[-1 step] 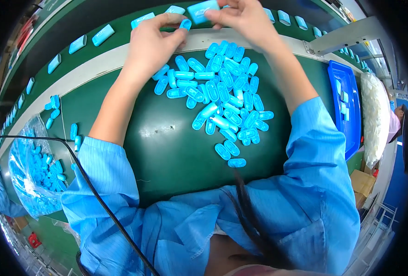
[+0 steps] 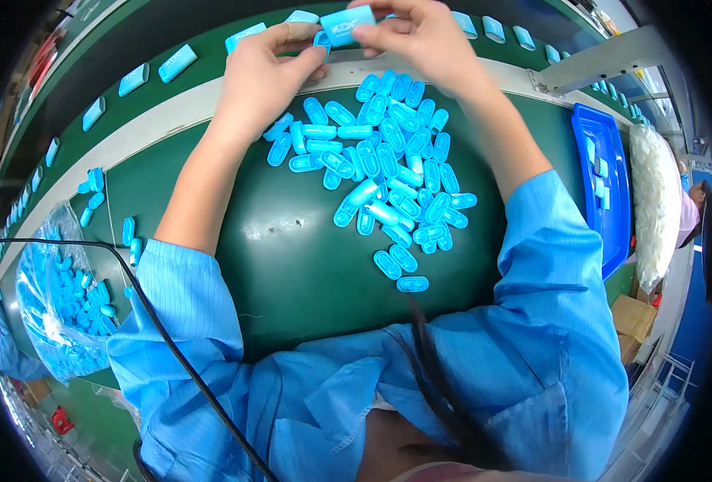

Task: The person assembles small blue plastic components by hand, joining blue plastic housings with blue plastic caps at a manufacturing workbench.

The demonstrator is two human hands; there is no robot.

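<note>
At the far side of the table, my left hand (image 2: 269,68) pinches a small blue oval cap (image 2: 322,42) between thumb and fingers. Close by on the right, my right hand (image 2: 416,32) grips a light-blue flattened plastic casing (image 2: 346,26) with white print on its side. The casing sits at the cap, overlapping it in view; whether they are joined I cannot tell. Below both hands lies a loose pile of blue oval caps (image 2: 390,157), some turned open side up, others on their sides. My right fingertips are partly hidden behind the casing.
Beyond a pale rail (image 2: 187,111) runs a green belt (image 2: 151,96) with a row of light-blue casings (image 2: 178,63). On the left lies a clear bag (image 2: 59,313) of blue caps, crossed by a black cable (image 2: 159,325). A blue tray (image 2: 613,217) stands at the right.
My right hand has shifted slightly left, bringing the casing to the cap in my left hand. The pile of caps appears the same.
</note>
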